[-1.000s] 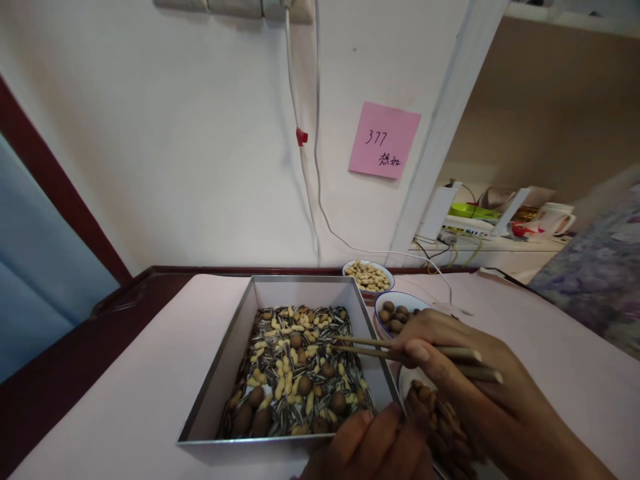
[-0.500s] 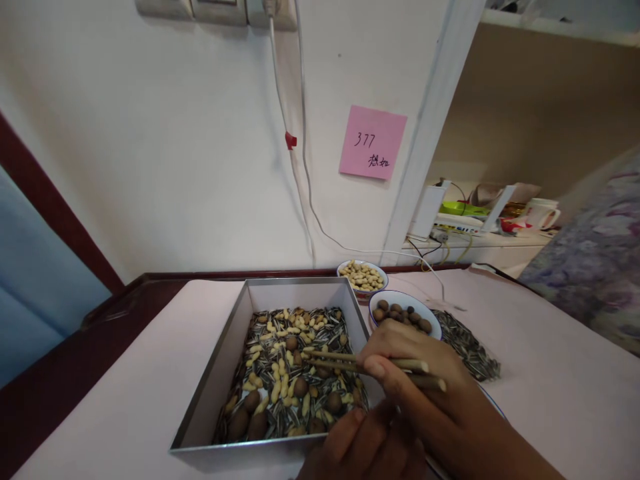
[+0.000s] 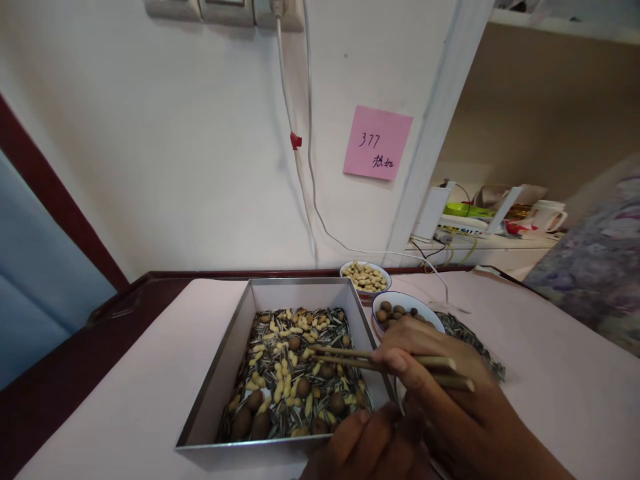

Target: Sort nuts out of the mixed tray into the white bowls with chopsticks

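Observation:
A square metal tray (image 3: 225, 363) on the table holds a mix of striped sunflower seeds, pale peanuts and brown nuts. My right hand (image 3: 440, 393) grips a pair of wooden chopsticks (image 3: 350, 357), whose tips hang over the mix in the tray's middle right. My left hand (image 3: 367, 447) rests at the tray's near right corner, fingers curled against the rim. I cannot tell whether the chopstick tips pinch anything.
Right of the tray stand a bowl of peanuts (image 3: 366, 276) and a bowl of brown nuts (image 3: 400, 312). A pile of sunflower seeds (image 3: 470, 340) lies beyond my right hand. White cables (image 3: 310, 167) hang down the wall beside a pink note (image 3: 377, 142). A cluttered shelf (image 3: 480, 223) is at back right.
My right hand drew the chopsticks left and nearer over the tray, then shifted slightly right again. The left hand stays at the tray's corner.

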Tool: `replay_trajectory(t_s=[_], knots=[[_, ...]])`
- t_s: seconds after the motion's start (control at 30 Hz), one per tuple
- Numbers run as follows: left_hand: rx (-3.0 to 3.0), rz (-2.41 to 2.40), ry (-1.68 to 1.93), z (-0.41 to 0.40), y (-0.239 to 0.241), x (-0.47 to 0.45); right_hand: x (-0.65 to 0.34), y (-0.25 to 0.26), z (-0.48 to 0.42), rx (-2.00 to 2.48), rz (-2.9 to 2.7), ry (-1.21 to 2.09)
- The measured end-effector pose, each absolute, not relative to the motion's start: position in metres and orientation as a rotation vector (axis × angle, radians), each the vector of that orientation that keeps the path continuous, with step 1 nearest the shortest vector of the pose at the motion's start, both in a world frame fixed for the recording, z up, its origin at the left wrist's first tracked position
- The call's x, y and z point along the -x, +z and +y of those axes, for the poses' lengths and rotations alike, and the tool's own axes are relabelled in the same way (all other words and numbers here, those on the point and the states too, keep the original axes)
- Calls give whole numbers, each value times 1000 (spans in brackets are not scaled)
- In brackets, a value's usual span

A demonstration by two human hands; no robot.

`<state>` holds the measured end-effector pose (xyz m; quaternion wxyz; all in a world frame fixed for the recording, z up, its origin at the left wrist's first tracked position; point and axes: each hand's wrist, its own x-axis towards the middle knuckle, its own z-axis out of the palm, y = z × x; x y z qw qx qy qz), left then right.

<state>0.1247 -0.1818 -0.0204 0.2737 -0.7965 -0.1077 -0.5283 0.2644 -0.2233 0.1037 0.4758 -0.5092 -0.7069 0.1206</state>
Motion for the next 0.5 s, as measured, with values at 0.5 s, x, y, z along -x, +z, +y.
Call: replay_trajectory(t_s=[0.5], knots=[[2069, -338, -1667, -179, -46, -143, -318, 114, -234, 1107, -999, 41]])
